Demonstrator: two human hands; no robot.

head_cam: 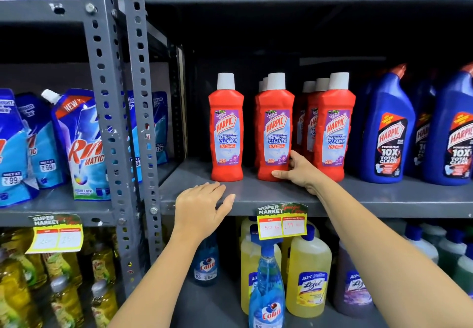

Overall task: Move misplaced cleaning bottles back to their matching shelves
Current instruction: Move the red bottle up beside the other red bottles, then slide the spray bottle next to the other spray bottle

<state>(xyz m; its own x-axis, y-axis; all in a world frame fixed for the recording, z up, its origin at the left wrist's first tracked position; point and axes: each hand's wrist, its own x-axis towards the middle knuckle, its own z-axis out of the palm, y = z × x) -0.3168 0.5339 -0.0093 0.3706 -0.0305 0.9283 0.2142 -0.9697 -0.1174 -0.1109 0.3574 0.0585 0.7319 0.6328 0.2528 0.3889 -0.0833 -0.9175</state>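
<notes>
- A blue plastic spray bottle [267,286] stands nearest, on the lower shelf.
- The left hand [202,208] hovers, fingers loosely together, empty.
- The right hand [298,170], thumb and fingers spread, cups a red rigid-plastic bathroom-cleaner bottle [275,128]; likely heavy and slick, best gripped mid-body.

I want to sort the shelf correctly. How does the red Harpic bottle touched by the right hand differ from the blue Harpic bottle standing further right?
The red Harpic bottle has a straight body and a flat white cap; the blue Harpic bottle is wider, with an angled neck and a red-tipped nozzle. The red one's label reads "Bathroom Cleaner"; the blue one's reads "10X Total Clean". The right hand touches the red one; the blue one is untouched. Both stand upright on one shelf.
</notes>
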